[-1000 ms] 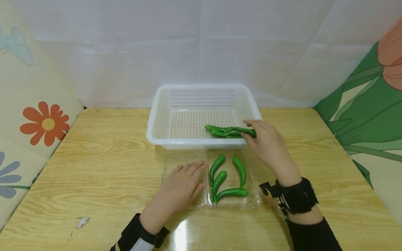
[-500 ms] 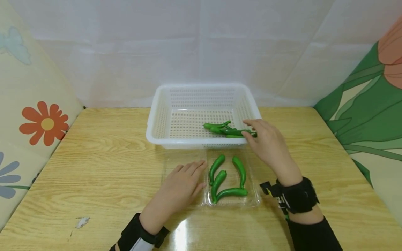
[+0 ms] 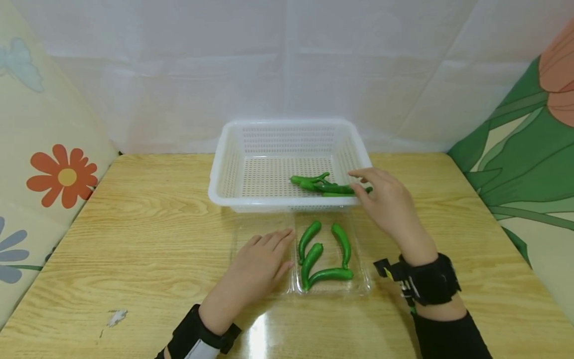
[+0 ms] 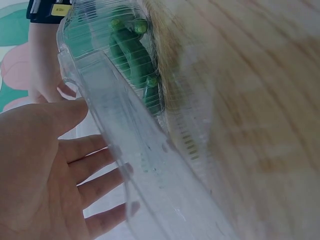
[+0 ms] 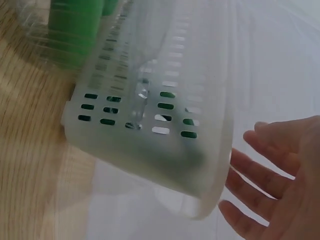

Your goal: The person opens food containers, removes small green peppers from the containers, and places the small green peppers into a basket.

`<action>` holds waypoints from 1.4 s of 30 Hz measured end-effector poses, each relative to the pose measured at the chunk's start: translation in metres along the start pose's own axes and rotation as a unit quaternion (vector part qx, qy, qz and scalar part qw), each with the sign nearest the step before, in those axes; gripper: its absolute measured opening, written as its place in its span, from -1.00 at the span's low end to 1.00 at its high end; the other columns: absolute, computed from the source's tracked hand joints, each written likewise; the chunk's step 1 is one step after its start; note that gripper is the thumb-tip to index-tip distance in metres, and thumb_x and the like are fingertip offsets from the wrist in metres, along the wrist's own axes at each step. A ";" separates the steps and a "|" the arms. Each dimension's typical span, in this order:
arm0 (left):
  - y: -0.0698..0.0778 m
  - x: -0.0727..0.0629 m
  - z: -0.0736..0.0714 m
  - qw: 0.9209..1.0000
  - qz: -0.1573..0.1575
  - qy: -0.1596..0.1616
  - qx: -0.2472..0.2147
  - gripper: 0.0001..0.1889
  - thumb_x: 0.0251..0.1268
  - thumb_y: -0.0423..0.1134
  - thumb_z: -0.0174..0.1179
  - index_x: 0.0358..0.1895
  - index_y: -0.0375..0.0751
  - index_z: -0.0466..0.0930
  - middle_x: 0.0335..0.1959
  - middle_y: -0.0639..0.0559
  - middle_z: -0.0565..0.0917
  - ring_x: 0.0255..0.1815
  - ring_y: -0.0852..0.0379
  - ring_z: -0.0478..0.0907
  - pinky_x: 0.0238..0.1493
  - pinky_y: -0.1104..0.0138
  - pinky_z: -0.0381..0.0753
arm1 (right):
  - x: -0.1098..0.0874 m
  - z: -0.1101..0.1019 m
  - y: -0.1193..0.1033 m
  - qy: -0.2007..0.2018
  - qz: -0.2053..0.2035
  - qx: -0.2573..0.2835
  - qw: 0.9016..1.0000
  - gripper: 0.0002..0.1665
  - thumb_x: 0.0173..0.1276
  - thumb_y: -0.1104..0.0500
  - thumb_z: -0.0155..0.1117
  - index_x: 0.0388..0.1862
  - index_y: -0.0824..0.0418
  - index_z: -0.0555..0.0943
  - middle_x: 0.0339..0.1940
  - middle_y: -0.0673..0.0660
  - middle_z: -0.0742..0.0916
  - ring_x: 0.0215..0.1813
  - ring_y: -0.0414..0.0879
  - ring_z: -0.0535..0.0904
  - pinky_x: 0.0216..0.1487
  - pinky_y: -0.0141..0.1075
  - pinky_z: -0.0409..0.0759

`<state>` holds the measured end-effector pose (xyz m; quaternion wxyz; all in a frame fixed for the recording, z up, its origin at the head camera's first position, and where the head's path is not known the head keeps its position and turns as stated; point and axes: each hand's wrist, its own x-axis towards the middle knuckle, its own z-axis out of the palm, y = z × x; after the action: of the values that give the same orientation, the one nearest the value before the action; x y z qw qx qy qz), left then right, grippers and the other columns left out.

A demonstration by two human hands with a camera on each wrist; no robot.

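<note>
Green chili peppers [image 3: 334,189] lie in a small pile in the front right corner of the white slotted basket [image 3: 233,202]. At that corner is my right hand [image 3: 387,202], thumb and forefinger apart beside a pepper's stem end. In the right wrist view its loosely bent fingers [image 5: 257,172] are at the basket rim, with no pepper seen between them. Several more green peppers [image 3: 343,244] lie in the right half of a clear plastic clamshell box [image 3: 329,288]. My left hand [image 3: 255,269] rests with extended fingers on the box's left half, touching its clear edge [image 4: 115,145].
The box stands directly in front of the basket on a wood-grain table [image 3: 148,239]. A white cloth [image 3: 202,75] hangs behind the basket. Floral panels [image 3: 67,199] flank the table on both sides.
A pepper in the basket has settled lower and shifted, and the pile lies differently. My right hand has drawn slightly to the right. The left hand and the box have stayed put.
</note>
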<state>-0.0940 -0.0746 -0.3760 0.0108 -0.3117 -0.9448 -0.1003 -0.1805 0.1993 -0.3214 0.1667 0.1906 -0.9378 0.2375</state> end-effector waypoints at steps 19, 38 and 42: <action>-0.002 -0.001 -0.001 1.000 0.000 0.003 0.007 -0.37 0.52 0.07 0.01 0.50 -0.18 0.24 0.47 -0.04 0.33 0.41 -0.02 0.33 0.37 0.04 0.37 | -0.004 -0.007 -0.005 -0.059 -0.033 0.128 0.989 -0.71 0.47 0.22 0.22 0.11 0.25 0.65 -0.10 0.13 0.73 -0.05 -0.01 0.61 -0.02 0.00 0.57; -0.004 -0.001 -0.004 1.000 -0.001 0.012 0.015 -0.38 0.51 0.09 0.03 0.48 -0.18 0.28 0.45 -0.03 0.37 0.39 -0.01 0.36 0.34 0.03 0.40 | -0.012 -0.017 -0.021 -0.120 -0.063 0.133 0.982 -0.71 0.45 0.25 0.24 0.12 0.19 0.65 0.08 0.11 0.72 0.15 0.04 0.61 0.15 0.04 0.57; -0.003 -0.001 -0.005 1.000 -0.003 0.008 0.015 -0.38 0.51 0.09 0.02 0.48 -0.17 0.28 0.45 -0.02 0.37 0.39 -0.01 0.35 0.34 0.03 0.39 | -0.015 -0.020 -0.025 -0.177 -0.049 0.137 0.973 -0.67 0.48 0.16 0.22 0.18 0.13 0.62 0.07 0.06 0.72 0.13 -0.01 0.62 0.12 0.04 0.60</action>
<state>-0.0954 -0.0790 -0.3719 0.0231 -0.3076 -0.9471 -0.0891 -0.1521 0.1934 -0.3017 -0.0179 0.2967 -0.9004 0.3178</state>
